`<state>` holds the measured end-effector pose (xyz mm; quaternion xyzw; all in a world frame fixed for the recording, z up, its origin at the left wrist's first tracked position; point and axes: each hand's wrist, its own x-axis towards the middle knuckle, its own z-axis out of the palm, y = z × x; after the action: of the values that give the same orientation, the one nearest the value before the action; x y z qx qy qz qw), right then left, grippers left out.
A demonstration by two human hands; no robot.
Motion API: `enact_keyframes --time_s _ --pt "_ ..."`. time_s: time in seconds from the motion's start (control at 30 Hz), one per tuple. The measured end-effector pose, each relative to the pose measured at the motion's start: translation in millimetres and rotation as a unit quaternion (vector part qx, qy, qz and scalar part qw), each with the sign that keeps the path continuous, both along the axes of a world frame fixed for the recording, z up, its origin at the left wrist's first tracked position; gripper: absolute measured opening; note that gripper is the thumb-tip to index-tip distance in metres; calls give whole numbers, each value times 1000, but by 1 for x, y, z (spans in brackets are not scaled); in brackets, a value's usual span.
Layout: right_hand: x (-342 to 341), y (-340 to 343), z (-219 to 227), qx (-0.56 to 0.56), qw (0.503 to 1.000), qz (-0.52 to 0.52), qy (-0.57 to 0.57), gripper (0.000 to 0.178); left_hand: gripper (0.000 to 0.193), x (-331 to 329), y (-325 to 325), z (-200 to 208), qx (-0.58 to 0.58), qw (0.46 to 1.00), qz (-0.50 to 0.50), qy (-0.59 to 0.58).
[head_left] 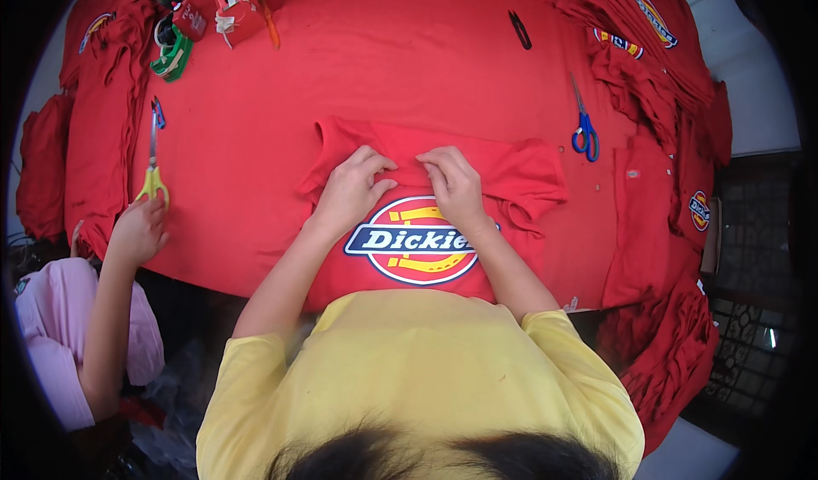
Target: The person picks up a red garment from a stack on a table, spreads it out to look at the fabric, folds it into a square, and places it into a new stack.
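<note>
We have the red shirt [520,169] spread before us on the red table [375,66], its printed badge [417,263] below our hands. Our left hand [358,188] and right hand [456,186] rest on it near each other, fingers half curled, thumbs a little apart from them; we cannot tell whether either grips cloth. Right of us lie blue scissors [585,136], beyond them black snips [519,31]. At left, a co-worker's hand [139,231] touches yellow scissors [153,182].
</note>
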<state>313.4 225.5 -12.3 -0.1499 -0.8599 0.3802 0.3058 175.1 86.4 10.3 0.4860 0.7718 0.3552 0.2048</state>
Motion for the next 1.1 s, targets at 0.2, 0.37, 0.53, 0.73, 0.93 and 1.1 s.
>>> enact_keyframes --time_s 0.2,0.37,0.53,0.73,0.93,1.1 --pt "-12 17 11 -245 962 -12 -120 13 10 4 7 -6 37 998 11 55" --pt "-71 135 20 58 982 -159 -83 20 8 10 4 -13 102 988 18 118" --pt "-99 244 6 308 842 -407 -178 27 8 6 2 -22 156 981 16 111" --pt "-85 261 6 373 829 -260 -327 24 6 0 1 -16 168 982 -27 82" --pt "-32 65 63 -337 932 63 -117 32 4 -2 -2 -26 139 989 -11 43" --pt "15 -10 34 -224 954 1 -199 32 6 -1 1 -19 107 994 9 38"
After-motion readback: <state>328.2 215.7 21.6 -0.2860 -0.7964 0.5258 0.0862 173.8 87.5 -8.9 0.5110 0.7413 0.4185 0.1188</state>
